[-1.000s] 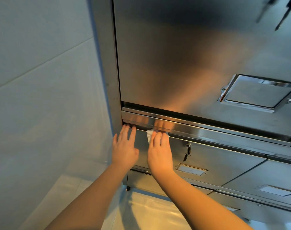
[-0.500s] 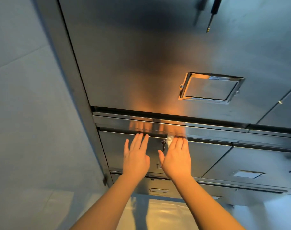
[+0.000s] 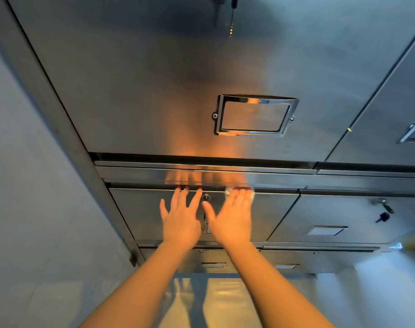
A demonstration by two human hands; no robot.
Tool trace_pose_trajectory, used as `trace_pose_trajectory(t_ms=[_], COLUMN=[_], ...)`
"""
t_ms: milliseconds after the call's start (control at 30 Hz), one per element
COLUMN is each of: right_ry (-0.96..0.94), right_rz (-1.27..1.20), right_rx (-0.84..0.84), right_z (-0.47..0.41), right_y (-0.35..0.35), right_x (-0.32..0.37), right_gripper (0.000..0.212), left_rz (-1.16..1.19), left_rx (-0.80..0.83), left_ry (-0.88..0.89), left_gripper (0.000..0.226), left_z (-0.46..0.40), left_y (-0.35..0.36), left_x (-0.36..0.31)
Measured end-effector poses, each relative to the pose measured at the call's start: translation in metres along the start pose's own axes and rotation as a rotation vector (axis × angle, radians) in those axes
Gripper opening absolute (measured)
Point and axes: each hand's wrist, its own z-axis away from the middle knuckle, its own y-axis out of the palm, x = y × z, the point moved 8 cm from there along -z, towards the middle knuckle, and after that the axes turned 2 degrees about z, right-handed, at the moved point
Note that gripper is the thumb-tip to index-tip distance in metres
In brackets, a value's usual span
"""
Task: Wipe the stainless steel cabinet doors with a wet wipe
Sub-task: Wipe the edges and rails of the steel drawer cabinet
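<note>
right now i see both hands flat against the front of a stainless steel drawer (image 3: 140, 209) low on the cabinet, just under the horizontal rail (image 3: 284, 178). my left hand (image 3: 180, 218) is spread wide with straight fingers, palm on the metal, grasping nothing. at its 3 o'clock, close beside it, my right hand (image 3: 232, 218) lies flat too, its straight fingers pressing a white wet wipe (image 3: 228, 191) against the top edge of the drawer; only small bits of the wipe show past the fingertips at 12 o'clock. between the two hands sits a small keyhole lock (image 3: 206, 197). at 12 o'clock from the hands, well apart, the large upper door (image 3: 130, 91) carries a shiny chrome label holder (image 3: 255, 116), and both arms glow orange in its brushed surface. at 3 o'clock the neighbouring drawer (image 3: 343, 216) has keys (image 3: 382, 215) hanging from its lock. at 9 o'clock runs a pale wall (image 3: 31, 209).
</note>
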Motion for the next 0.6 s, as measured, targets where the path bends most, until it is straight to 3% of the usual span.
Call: trace_pose_trajectory(t_ms=[100, 200, 300, 400, 600], right_ry=[-0.022, -0.086, 0.078, 0.208, 0.001], right_rz=[-0.206, -0.216, -0.146, -0.191, -0.226], right_rx=[0.088, 0.051, -0.047, -0.002, 0.053], right_z=[0.006, 0.006, -0.011, -0.022, -0.002], right_y=[0.013, 0.012, -0.003, -0.015, 0.009], right_x=[0.024, 0.000, -0.068, -0.109, -0.018], right_gripper=[0.096, 0.107, 0.106, 0.103, 0.102], left_rz=[-0.015, -0.015, -0.012, 0.001, -0.051], left_rx=[-0.002, 0.000, 0.006, 0.008, -0.005], left_ry=[0.000, 0.009, -0.002, -0.015, -0.016], left_gripper=[0.074, 0.079, 0.082, 0.081, 0.081], left_z=[0.001, 0.002, 0.002, 0.002, 0.003], left_y=[-0.001, -0.002, -0.002, 0.000, 0.002], left_x=[0.002, 0.003, 0.002, 0.000, -0.002])
